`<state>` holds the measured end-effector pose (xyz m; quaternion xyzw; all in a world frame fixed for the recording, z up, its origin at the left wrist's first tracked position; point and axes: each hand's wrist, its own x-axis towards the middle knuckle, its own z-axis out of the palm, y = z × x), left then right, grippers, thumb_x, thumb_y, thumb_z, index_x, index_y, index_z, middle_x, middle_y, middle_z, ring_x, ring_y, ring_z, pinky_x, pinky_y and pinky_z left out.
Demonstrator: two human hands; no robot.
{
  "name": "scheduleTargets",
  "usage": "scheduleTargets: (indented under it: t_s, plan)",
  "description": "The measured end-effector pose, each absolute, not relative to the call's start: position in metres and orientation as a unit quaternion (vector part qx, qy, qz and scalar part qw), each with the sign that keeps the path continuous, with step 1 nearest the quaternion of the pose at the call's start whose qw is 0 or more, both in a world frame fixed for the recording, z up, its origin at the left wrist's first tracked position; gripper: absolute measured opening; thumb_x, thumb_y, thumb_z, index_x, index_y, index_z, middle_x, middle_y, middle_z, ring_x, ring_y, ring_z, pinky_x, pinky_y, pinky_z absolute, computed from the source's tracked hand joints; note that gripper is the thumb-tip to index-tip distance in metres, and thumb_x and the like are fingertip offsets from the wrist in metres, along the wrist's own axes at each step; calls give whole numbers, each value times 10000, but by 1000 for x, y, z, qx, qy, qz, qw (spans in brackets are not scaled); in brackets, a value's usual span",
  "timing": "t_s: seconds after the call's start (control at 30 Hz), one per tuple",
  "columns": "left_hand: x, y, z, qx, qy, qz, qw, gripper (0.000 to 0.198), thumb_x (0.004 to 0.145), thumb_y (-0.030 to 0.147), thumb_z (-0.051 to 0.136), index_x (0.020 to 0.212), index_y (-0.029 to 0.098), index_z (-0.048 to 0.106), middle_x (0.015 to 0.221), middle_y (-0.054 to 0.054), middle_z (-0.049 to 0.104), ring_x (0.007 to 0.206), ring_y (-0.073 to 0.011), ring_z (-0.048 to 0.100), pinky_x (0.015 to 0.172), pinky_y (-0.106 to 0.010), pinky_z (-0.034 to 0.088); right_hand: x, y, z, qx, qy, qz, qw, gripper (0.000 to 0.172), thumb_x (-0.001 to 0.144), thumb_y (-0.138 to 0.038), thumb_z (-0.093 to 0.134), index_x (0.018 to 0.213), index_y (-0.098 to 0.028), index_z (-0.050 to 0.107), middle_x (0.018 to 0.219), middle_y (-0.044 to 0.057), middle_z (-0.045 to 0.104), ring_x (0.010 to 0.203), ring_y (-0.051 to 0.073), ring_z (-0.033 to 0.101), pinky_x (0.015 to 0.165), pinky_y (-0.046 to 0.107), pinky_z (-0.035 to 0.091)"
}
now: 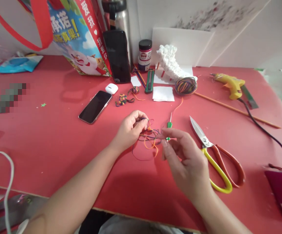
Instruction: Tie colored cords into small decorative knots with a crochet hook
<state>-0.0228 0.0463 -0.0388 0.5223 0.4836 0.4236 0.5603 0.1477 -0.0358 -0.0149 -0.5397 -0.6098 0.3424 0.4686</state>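
**Mid-knot, with coloured threads pinched at both ends**

Down at the middle of the red table [45, 139]: a loose tangle of coloured threads [148, 139], orange, purple and dark, partly lifted, partly trailing on the surface. Gripped at one side by the left hand [130, 130], fingers curled shut, thumb and forefinger pinching the bunch. Caught at the other side by the right hand [184, 159], thumb and forefinger closed on the strand ends, remaining fingers loosely spread. Just above those fingertips, a green-handled tool [169, 124], thin tip pointing away; cannot tell whether also held or merely lying there.

Judged as a knotting or braiding step, with strands sorted and drawn taut between the two pinches. Calls next for a steady left pinch and for separating one strand cleanly without snarling the loops.

Further out: scissors [216, 159] just right of the right hand, a phone [95, 106] up left, a small braided piece [122, 99], and a ball of multicoloured thread [186, 85] behind.
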Motion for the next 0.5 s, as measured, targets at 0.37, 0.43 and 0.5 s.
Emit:
scheduleTargets:
  t_s: [0.37,0.43,0.5]
  plan:
    - [-26,44,-30,335,420,416,734,223,870,290,766,894,182,573,781,-58,791,681,-163,757,737,-291,604,147,-23,-25,-511,-743,114,416,196,1021,-169,654,1204,-239,638,1040,75,694,745,162,705,614,285,568]
    - [-23,40,-29,330,418,403,744,216,866,281,771,882,178,581,770,-45,780,671,-158,755,716,-272,596,148,-20,-28,-508,-748,108,413,230,1009,-180,685,1231,-229,648,1050,83,684,833,184,716,663,298,586]
    - [-18,36,-28,335,418,394,747,212,860,273,783,874,169,599,754,-24,758,663,-140,744,671,-232,572,149,-18,-30,-502,-754,95,412,208,1001,-183,694,1204,-220,665,1048,90,678,884,204,709,705,320,596]
